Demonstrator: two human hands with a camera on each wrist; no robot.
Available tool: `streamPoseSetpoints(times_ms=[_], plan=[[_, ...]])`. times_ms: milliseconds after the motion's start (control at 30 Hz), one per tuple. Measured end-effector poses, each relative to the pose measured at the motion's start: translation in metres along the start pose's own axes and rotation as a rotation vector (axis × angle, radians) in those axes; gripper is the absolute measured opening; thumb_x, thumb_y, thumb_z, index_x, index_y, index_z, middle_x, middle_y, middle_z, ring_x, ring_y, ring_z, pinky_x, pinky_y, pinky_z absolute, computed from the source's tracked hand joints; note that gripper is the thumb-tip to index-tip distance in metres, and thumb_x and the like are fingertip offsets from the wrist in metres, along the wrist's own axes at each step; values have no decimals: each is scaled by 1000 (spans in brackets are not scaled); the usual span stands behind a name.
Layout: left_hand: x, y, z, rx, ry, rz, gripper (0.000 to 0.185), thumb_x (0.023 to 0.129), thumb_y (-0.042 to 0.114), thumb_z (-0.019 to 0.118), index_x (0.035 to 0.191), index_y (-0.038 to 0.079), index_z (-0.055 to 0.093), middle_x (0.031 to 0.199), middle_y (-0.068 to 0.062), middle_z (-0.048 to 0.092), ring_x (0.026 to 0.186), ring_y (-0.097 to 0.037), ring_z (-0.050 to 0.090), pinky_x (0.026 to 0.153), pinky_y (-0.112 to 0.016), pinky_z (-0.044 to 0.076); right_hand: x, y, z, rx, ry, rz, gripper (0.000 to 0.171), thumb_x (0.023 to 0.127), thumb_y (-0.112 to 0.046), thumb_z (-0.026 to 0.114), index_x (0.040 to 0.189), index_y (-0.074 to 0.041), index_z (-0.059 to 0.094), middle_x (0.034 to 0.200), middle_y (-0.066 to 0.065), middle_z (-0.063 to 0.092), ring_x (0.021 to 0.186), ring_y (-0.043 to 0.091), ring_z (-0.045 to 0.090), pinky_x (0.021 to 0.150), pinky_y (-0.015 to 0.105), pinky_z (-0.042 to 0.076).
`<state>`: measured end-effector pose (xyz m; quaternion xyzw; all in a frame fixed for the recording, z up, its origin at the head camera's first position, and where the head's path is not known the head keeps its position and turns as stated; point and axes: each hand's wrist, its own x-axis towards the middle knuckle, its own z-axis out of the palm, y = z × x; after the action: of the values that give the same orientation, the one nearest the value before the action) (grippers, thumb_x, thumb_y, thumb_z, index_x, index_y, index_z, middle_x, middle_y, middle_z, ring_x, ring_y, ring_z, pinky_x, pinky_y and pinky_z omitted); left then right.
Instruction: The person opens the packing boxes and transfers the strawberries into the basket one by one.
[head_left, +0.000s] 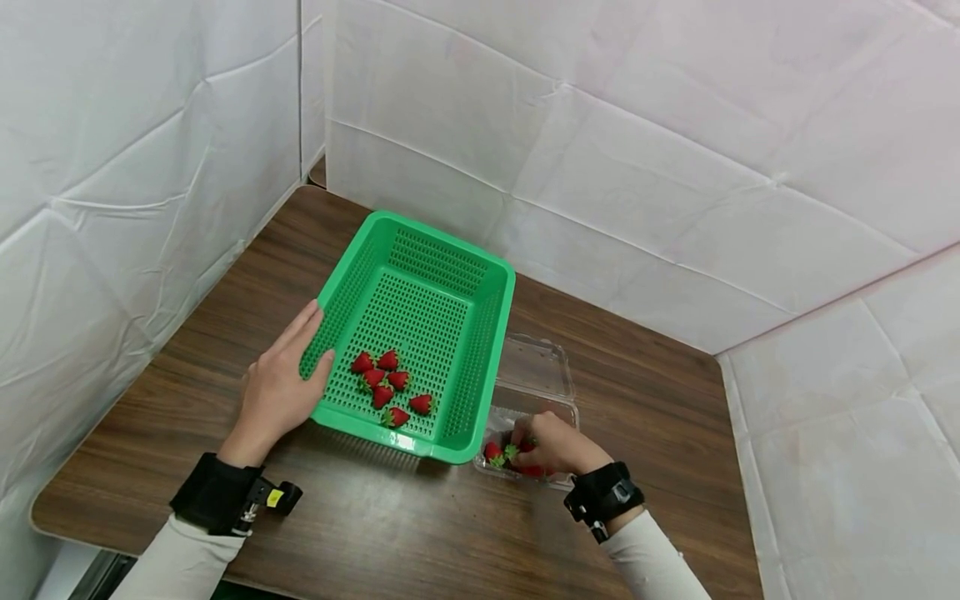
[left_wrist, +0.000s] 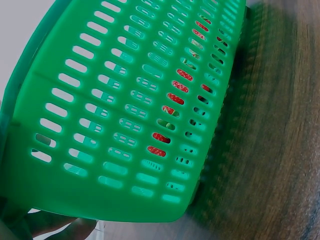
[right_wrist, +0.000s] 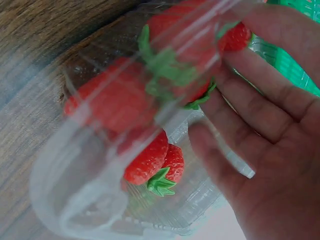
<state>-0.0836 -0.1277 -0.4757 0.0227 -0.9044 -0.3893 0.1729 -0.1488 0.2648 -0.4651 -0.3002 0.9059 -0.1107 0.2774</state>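
The space is enclosed on the sides in view by white sheeting (head_left: 637, 167), creased in long folds and faintly pinkish along the right-hand seam. A brown wood-grain table (head_left: 637, 383) with a rounded near-left corner is set against it, and a soft sheen is cast on the surface near its front. On it a perforated green basket (head_left: 420, 308) is placed at a slant, and seven red strawberries (head_left: 382, 396) are gathered towards its near end. Its left rim is touched by the left hand (head_left: 281, 387), whose fingers are laid nearly straight, with the thumb apart. Just beside the basket's right side, a clear plastic container (head_left: 536, 367) is seen with its lid laid back. More strawberries are held in it, and among them the right hand (head_left: 555, 446) is lowered; whether one is pinched cannot be told.
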Motion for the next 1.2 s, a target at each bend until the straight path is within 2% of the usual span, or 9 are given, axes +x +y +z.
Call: streamPoseSetpoints(times_ms=[367,667,767,1000,1200], plan=[[-1,0,0,5,-13,-2,57,98,28,56,151,17,38,158,0,34,39,-7,17,44,-25,16,-1,2,0,52,75,28,15,84,-23,76,92,-18,64,93,-4,67,86,9,63,72,28,51],[-1,-1,0,1,-16,-2,57,98,26,56,151,17,37,158,-1,33,40,-8,20,46,-26,16,-3,1,-9,66,148,-78,28,94,-20,62,120,-8,66,106,4,70,96,17,65,78,34,53],[-1,-1,0,-2,-23,-6,57,98,26,55,151,17,36,158,-1,32,41,-8,23,48,-28,17,-4,0,-12,66,166,-100,26,95,-19,60,116,-8,69,105,3,71,95,15,65,77,31,53],[-1,-1,0,-5,-30,-15,57,98,27,55,151,18,36,159,0,32,43,-9,29,50,-30,18,-3,-4,-19,74,192,-83,22,96,-21,58,111,-10,69,98,1,70,87,14,65,72,27,51],[0,-2,1,-2,-30,-14,58,98,27,55,152,18,35,159,0,31,47,-11,36,51,-31,19,-4,-7,-25,78,197,-86,19,96,-24,59,109,-14,69,99,1,70,91,16,65,78,34,53]])
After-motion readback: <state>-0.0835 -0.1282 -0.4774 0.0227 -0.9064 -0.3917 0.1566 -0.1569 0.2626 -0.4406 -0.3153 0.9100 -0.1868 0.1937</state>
